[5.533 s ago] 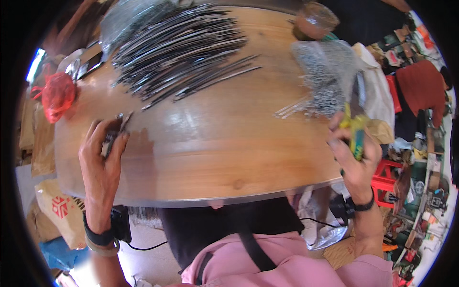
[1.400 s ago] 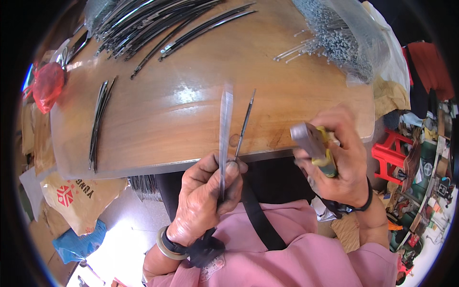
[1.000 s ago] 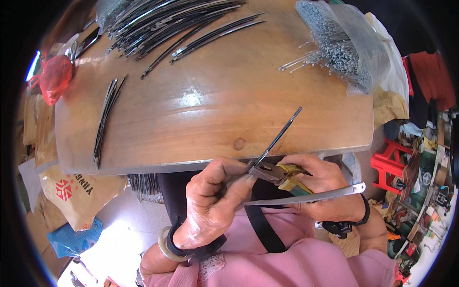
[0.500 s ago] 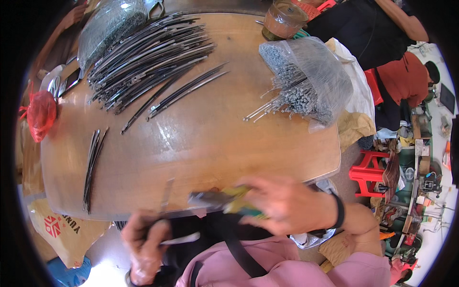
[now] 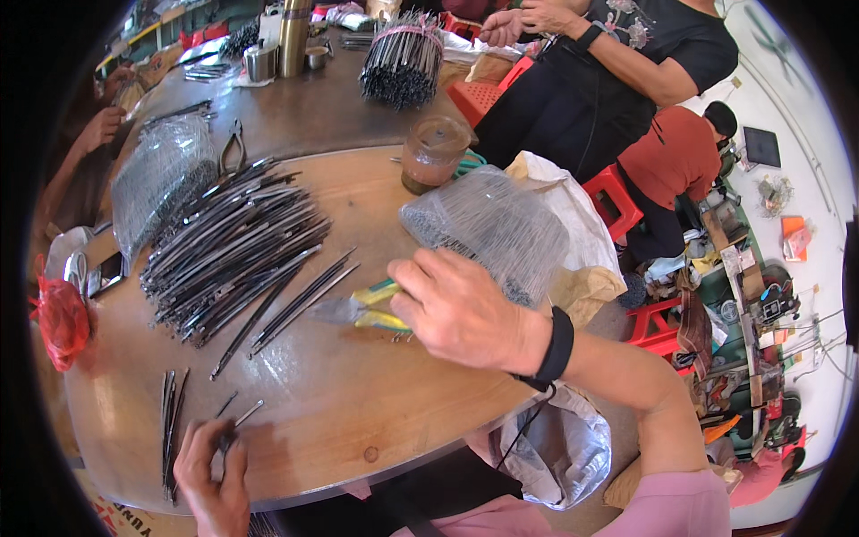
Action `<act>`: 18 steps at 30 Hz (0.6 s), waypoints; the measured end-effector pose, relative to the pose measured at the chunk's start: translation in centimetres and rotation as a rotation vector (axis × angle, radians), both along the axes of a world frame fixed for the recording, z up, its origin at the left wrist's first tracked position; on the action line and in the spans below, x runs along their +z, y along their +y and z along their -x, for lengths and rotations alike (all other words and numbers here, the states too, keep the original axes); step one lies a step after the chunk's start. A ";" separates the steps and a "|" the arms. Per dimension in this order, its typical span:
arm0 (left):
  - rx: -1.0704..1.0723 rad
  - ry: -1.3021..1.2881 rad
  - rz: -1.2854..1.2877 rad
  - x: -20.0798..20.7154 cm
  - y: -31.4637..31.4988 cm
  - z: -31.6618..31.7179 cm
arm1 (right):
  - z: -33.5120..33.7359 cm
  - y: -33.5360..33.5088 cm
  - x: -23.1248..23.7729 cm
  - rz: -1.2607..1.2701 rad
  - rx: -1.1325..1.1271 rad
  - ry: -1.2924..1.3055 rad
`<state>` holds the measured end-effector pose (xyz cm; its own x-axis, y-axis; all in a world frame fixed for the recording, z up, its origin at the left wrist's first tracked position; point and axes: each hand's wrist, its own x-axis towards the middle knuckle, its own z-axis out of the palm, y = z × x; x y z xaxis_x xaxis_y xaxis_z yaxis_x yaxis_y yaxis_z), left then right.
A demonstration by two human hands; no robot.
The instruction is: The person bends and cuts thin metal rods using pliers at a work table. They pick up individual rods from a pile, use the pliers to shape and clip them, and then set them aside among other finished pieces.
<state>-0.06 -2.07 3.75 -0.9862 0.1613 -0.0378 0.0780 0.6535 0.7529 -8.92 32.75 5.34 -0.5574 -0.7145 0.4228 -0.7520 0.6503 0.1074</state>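
My right hand (image 5: 461,309) is closed round the yellow-and-green handles of a pair of pliers (image 5: 333,311), held over the table beside the clear bag of thin wires (image 5: 488,224). The plier jaws point left, toward a few thin dark rods (image 5: 302,304) lying apart from the big heap. Low on the left, my left hand (image 5: 215,479) pinches a thin dark rod (image 5: 248,413) with a pale tip. A second thin end shows beside it; whether the hand also holds that one is unclear. Beside this hand lies a small bunch of dark rods (image 5: 170,434).
A large heap of dark rods (image 5: 237,251) covers the table's left middle. Around it are a clear bag (image 5: 161,183), other pliers (image 5: 233,148), and a red plastic bag (image 5: 61,322). A brown-lidded jar (image 5: 434,152) and a banded bundle (image 5: 403,63) stand farther off. Other people sit beyond.
My view has tilted up, showing more of the far table. The right hand with the pliers has moved forward beside the bag of wires; the left hand now lies by the small bunch.
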 end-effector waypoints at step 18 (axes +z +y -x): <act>-0.147 0.531 0.545 -4.7 6.3 9.2 | -10.3 4.4 -2.1 0.882 -0.466 -0.257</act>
<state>-9.28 4.21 -0.93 -0.8645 0.3859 0.3221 0.4527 0.8762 0.1655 1.42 37.13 3.24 -0.8473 0.1023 0.5212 -0.3382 0.6527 -0.6779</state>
